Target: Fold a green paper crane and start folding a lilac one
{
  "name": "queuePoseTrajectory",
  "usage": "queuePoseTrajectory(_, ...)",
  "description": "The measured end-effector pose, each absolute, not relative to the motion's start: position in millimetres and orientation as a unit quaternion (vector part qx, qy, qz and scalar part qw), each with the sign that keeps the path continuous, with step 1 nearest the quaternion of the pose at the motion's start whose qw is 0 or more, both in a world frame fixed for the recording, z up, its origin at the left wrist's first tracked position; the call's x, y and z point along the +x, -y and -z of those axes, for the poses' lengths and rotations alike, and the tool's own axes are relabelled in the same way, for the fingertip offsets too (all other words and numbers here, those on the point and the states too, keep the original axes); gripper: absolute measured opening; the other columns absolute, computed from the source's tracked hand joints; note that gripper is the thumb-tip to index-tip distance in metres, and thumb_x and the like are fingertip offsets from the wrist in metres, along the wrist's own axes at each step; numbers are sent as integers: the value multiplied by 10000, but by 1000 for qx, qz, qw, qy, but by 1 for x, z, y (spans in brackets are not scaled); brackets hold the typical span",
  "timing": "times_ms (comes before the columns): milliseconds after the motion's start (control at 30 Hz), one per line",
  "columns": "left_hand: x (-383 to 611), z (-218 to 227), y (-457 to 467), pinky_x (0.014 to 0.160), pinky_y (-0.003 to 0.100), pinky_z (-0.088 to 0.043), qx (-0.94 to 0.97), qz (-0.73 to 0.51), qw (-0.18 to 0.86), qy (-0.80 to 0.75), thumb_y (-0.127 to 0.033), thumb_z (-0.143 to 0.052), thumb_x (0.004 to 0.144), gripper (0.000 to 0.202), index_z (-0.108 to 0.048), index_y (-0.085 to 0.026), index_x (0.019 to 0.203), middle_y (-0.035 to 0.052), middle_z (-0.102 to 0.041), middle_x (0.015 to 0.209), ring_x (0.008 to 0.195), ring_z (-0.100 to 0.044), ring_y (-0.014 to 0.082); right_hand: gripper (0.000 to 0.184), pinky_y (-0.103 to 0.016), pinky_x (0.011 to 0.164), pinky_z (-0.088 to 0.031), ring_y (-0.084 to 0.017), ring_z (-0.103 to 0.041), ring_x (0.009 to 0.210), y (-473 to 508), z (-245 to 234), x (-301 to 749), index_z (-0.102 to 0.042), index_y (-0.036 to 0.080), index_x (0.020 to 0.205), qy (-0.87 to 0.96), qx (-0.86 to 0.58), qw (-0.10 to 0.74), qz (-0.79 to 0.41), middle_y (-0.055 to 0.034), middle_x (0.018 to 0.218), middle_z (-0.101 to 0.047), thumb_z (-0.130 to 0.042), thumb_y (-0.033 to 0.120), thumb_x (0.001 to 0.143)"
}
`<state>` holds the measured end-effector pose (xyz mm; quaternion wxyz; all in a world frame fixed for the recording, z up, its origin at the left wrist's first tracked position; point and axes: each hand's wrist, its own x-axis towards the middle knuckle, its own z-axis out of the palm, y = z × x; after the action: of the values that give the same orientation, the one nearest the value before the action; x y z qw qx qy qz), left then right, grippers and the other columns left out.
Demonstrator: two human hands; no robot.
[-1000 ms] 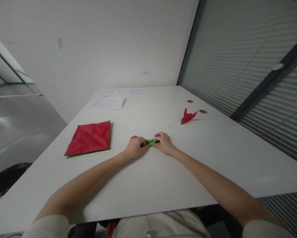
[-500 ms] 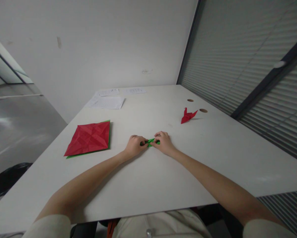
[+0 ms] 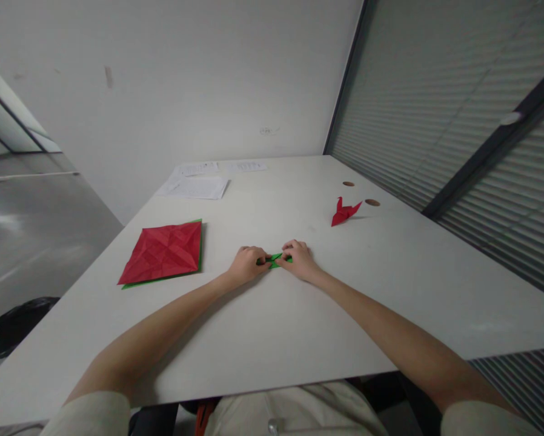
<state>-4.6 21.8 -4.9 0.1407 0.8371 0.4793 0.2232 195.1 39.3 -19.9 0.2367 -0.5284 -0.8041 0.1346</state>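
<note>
A small folded green paper point(image 3: 275, 261) lies on the white table point(image 3: 299, 315) between my two hands. My left hand point(image 3: 248, 264) pinches its left end with curled fingers. My right hand point(image 3: 298, 258) presses on its right end, fingers bent over it. Most of the green paper is hidden under my fingers.
A creased red sheet point(image 3: 163, 251) rests on a green sheet to the left. A folded red paper crane point(image 3: 343, 212) stands at the right rear, near two round holes point(image 3: 371, 202) in the table. White printed papers point(image 3: 194, 186) lie at the far edge by the wall.
My hands have stayed on the green paper with only slight finger shifts. Nothing else on the table moved.
</note>
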Motion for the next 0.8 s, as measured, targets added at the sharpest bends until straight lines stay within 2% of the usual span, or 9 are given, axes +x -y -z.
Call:
queuePoseTrajectory(200,-6,8,-24,784,279,-455,834,-238,153,-474,-280,-652,795,122,-686,-191,718,23,-736,931,823,-651,164,186,-408,879,-359,-257,-475,1055,-36,15,194,-688,213,685,807,-528,229,-131,-61,1076,-605,-668,351,807)
queuePoseTrajectory(500,-9,9,-27,825,287,-456,841,-244,169,-452,-267,-663,779,200,-591,-187,610,7,-729,961,885,-639,162,198,-413,876,-359,-261,-478,1049,-38,17,194,-682,216,681,807,-531,222,-128,-59,1078,-607,-672,371,802)
queuePoseTrajectory(800,-20,8,-38,856,255,-462,846,-246,246,-404,-286,-636,754,161,-625,-194,622,-1,-732,979,881,-646,146,169,-407,865,-362,-262,-481,1046,-39,16,195,-684,224,700,813,-528,211,-121,-54,1082,-608,-690,371,784)
